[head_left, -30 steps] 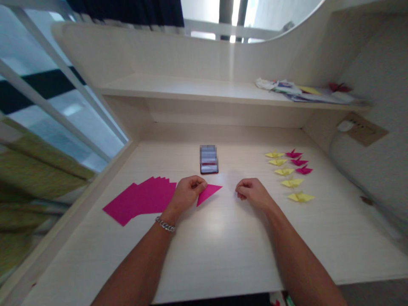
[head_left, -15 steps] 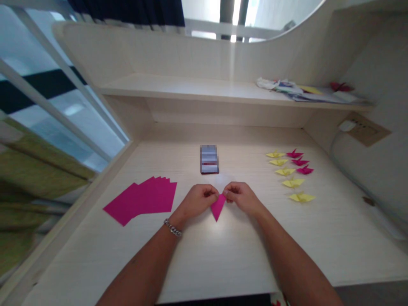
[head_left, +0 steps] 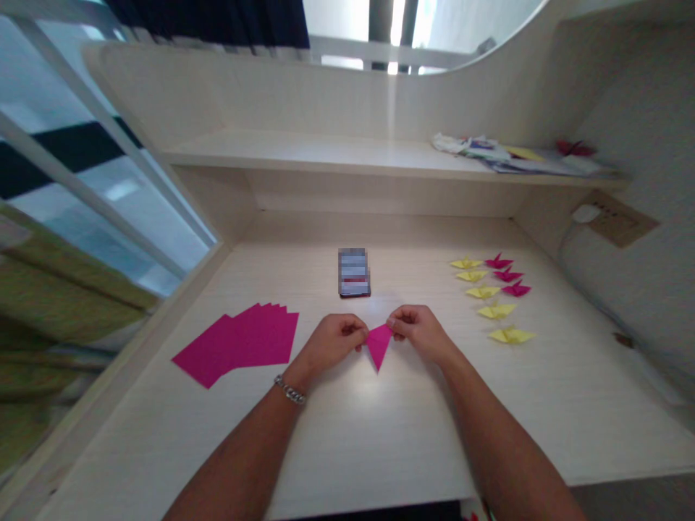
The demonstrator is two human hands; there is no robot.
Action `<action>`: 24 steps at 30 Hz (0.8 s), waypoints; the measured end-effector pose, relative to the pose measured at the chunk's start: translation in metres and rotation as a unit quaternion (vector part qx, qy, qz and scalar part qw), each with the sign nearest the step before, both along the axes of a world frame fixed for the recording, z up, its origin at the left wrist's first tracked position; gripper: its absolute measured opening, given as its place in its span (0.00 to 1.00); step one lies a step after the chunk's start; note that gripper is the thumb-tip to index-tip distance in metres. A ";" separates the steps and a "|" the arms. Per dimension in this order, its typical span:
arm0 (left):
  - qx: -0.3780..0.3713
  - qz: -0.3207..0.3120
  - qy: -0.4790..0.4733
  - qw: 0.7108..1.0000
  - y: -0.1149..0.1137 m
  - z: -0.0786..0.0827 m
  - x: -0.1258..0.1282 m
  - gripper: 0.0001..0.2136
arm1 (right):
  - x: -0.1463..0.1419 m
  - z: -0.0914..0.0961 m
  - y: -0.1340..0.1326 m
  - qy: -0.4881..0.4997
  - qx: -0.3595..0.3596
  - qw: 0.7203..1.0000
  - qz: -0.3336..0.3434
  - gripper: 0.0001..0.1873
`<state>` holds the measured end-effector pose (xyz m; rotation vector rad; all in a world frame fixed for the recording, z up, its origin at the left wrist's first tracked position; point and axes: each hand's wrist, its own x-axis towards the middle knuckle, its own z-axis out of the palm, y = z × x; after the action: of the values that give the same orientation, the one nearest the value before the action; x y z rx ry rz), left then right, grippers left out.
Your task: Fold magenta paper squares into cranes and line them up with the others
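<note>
Between my hands is a folded pink paper (head_left: 378, 347), a small triangle with its point toward me. My left hand (head_left: 337, 341) pinches its left corner, fingers closed. At the right corner, my right hand (head_left: 419, 330) pinches the paper between thumb and fingers. A phone (head_left: 354, 272) with a blurred screen lies just beyond them. Over to the left, several pink paper sheets (head_left: 244, 340) are fanned out. Folded yellow paper cranes (head_left: 496, 311) stand in a column at the right, with pink paper cranes (head_left: 507, 275) beside them.
A shelf (head_left: 326, 155) runs across the back, with papers and crumpled wrapping (head_left: 489, 150) at its right end. A wall socket (head_left: 622, 217) with a plugged-in white cable is on the right. Metal rails (head_left: 81, 181) and a curtain (head_left: 54, 340) border the left side.
My hands have moved slightly apart, and more of the pink paper's upper edge shows between them. The view has shifted a little.
</note>
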<state>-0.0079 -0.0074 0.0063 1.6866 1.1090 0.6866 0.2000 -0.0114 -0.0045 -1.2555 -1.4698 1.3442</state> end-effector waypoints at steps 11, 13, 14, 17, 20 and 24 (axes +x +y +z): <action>-0.018 0.027 -0.037 0.999 0.007 -0.005 -0.008 0.06 | 0.009 0.000 0.004 -0.001 -0.021 0.999 -0.034 0.13; -0.001 0.047 -0.059 0.997 0.006 -0.006 -0.007 0.07 | 0.010 0.000 0.004 -0.003 -0.030 0.999 -0.039 0.15; 0.008 0.050 -0.066 0.997 0.005 -0.007 -0.005 0.09 | 0.009 0.000 0.003 -0.002 -0.035 0.999 -0.034 0.16; 0.013 0.018 -0.080 0.997 0.002 -0.010 0.002 0.13 | 0.003 0.000 0.002 0.013 -0.045 0.999 -0.019 0.19; -0.013 0.014 -0.086 0.996 0.002 -0.012 0.006 0.10 | -0.005 -0.001 0.002 0.055 -0.051 0.996 -0.037 0.21; -0.060 0.051 -0.141 0.987 0.005 -0.015 0.006 0.11 | -0.017 -0.006 0.000 0.089 -0.045 0.994 -0.044 0.19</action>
<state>-0.0015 -0.0022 -0.0085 1.3902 1.0174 0.8763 0.1835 -0.0109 -0.0100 -1.2079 -1.2300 1.4368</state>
